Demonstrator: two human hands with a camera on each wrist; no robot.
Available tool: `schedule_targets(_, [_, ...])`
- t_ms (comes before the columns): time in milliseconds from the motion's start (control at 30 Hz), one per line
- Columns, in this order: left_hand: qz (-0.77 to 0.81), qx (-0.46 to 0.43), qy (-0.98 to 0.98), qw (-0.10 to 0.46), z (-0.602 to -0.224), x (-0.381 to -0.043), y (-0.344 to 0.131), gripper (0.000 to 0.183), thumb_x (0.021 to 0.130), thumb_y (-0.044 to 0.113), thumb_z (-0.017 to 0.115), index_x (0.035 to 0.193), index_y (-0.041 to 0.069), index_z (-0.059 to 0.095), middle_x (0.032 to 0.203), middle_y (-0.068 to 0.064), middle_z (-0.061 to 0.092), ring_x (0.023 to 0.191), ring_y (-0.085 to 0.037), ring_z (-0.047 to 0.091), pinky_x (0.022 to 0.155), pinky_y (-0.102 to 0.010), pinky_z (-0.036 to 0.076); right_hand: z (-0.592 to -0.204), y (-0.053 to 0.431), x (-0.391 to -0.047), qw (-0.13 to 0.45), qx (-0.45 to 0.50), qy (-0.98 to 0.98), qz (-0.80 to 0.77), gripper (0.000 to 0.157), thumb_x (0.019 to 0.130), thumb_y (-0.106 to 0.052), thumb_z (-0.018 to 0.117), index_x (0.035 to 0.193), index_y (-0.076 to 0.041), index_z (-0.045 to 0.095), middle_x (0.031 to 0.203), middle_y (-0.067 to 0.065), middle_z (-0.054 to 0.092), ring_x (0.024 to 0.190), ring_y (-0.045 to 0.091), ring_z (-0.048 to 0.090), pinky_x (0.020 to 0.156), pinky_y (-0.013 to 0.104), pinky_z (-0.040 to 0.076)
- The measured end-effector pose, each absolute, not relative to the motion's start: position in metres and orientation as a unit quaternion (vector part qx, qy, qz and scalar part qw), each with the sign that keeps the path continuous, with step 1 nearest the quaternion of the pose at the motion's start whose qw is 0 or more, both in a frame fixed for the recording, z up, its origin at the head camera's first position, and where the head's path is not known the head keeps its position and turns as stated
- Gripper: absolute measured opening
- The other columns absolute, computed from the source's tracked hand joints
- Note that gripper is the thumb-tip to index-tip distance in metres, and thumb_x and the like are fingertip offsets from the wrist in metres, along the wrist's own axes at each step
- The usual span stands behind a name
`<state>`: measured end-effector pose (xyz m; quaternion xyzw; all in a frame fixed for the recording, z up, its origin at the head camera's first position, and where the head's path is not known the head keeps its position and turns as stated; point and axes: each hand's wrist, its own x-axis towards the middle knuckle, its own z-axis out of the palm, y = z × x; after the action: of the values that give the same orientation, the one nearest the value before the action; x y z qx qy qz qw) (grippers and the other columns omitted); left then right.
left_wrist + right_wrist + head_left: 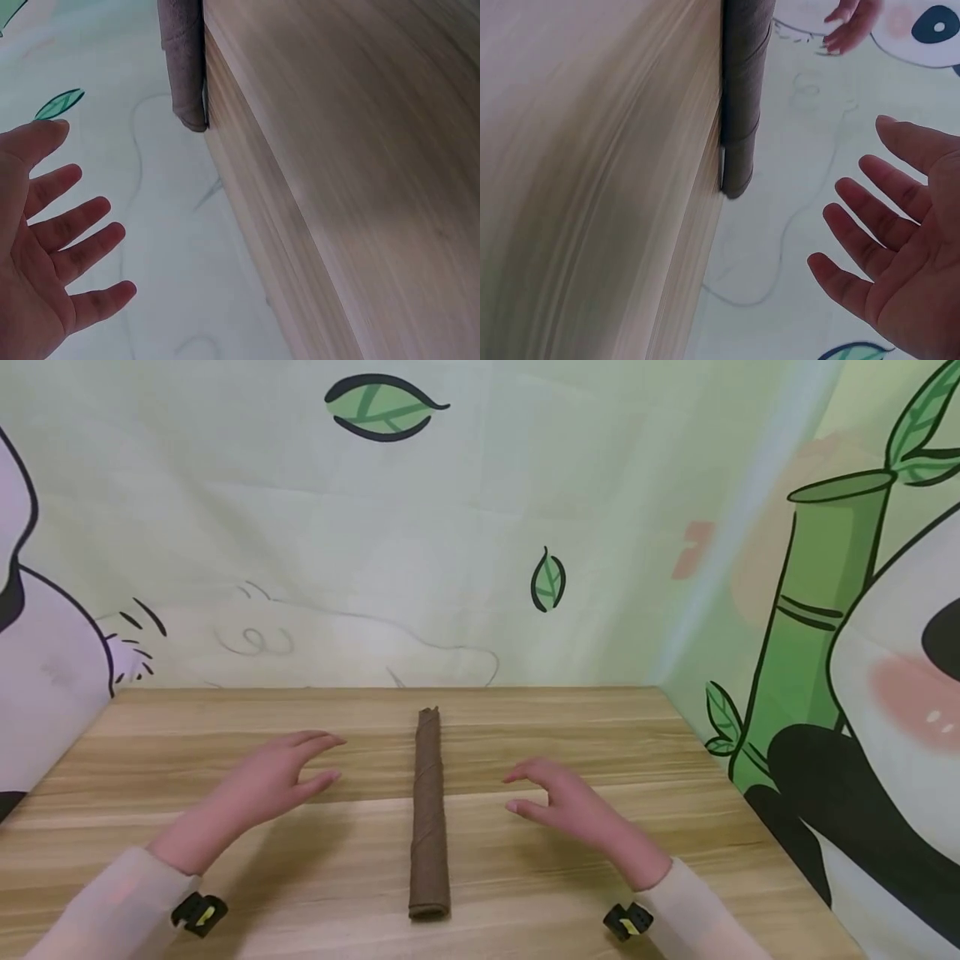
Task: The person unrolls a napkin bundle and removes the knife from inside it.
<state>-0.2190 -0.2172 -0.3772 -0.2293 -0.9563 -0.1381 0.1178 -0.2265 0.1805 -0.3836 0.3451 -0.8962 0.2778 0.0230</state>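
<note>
A brown rolled-up cloth [428, 818] lies lengthwise on the wooden table [360, 860], one end toward me and the other toward the back wall. My left hand [288, 777] hovers over the table to the left of the roll, fingers spread and relaxed, holding nothing. To the right of the roll, my right hand [566, 797] is raised with loosely bent, separated fingers and nothing in it. Both hands are apart from the roll. The right wrist view has the roll [744, 97] beside the spread right hand [907, 240], and the left hand [851, 26] appears farther off.
Behind the table hangs a pale green cloth backdrop [487, 485] printed with leaves. A printed bamboo stalk [821, 577] and panda figure are on the right side, with another printed figure [52, 693] at the left. Small black wrist devices [199, 913] sit at both sleeves.
</note>
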Motion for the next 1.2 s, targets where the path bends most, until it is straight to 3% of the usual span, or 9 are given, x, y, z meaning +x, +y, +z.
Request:
schedule_targets(800, [-0.159, -0.312, -0.93, 0.108, -0.389, -0.236, -0.17, 0.035, 0.097, 0.023, 0.069, 0.127, 0.005, 0.069, 0.127, -0.019, 0.071, 0.118, -0.039, 0.069, 0.1, -0.054, 0.056, -0.385, 0.128, -0.223, -0.033, 0.425, -0.869, 0.253, 0.032, 0.097, -0.018, 0.07, 0.124, -0.003, 0.069, 0.128, 0.013, 0.072, 0.124, 0.031, 0.066, 0.109, 0.044, 0.052])
schedule_targets(1200, [-0.166, -0.325, -0.93, 0.055, -0.406, -0.253, -0.152, 0.04, 0.097, 0.024, 0.069, 0.13, 0.001, 0.067, 0.131, -0.02, 0.07, 0.121, -0.038, 0.067, 0.103, -0.053, 0.055, -0.395, 0.112, -0.226, -0.092, 0.415, -0.865, 0.264, 0.032, 0.097, -0.023, 0.07, 0.124, -0.006, 0.07, 0.129, 0.01, 0.071, 0.124, 0.027, 0.064, 0.11, 0.041, 0.051])
